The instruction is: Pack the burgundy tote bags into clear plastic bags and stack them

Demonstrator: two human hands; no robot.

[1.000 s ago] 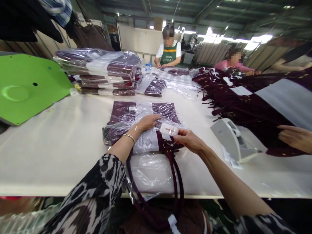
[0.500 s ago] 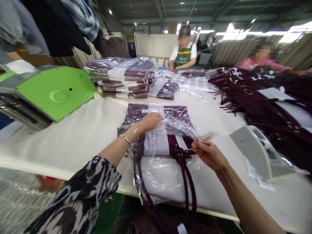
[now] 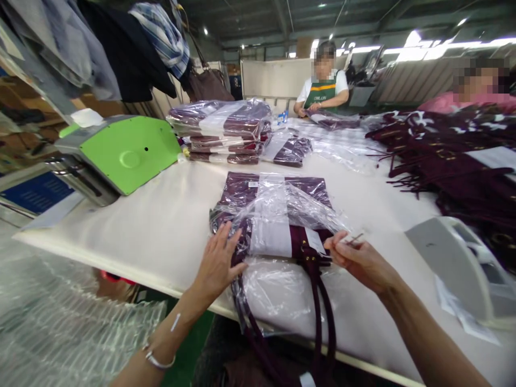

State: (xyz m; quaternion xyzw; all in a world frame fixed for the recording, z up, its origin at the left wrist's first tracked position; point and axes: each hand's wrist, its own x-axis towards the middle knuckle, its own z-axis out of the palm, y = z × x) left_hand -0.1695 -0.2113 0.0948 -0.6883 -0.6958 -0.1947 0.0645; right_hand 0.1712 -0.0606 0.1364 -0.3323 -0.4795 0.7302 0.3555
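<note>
A dark maroon bag [image 3: 302, 242] lies flat on the white table [image 3: 161, 236], partly inside a clear plastic sleeve [image 3: 310, 207], with a white paper band [image 3: 271, 215] across its middle. Its long straps [image 3: 318, 301] hang over the front edge. My left hand [image 3: 221, 258] rests with fingers spread at the bag's left side, by the left strap. At the bag's right corner, my right hand [image 3: 355, 255] pinches the edge of the plastic; a thin brownish item shows by its fingers.
Wrapped bags [image 3: 226, 129] are stacked behind. A green machine [image 3: 133, 153] stands at left, a grey dispenser [image 3: 455, 263] at right. Maroon bags [image 3: 443, 156] are heaped back right. Two people work across the table; one wears a green apron [image 3: 320, 94].
My left hand has come off the paper band, moving down and left to the bag's side with fingers spread. The right hand keeps its pinch. The whole view has shifted.
</note>
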